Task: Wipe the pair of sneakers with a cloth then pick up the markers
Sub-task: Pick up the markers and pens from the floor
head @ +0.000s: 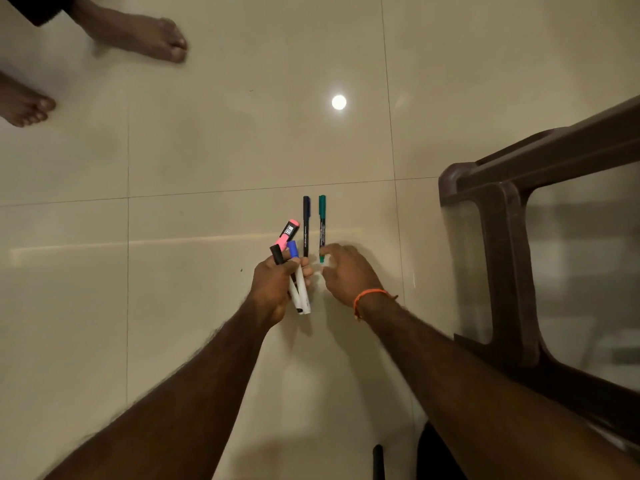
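Markers: three gripped in left hand [273, 285], two on floor [194, 150]; right hand [346, 271] pinching green one [322, 223].

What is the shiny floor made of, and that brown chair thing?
The floor looks like glossy glazed tile: thin grout lines cross it and a lamp reflects in it. The brown chair looks like moulded plastic, with smooth rounded edges and a dull sheen.

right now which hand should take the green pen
Right hand: its fingers are already at the green pen. The left hand is full, gripping three markers.
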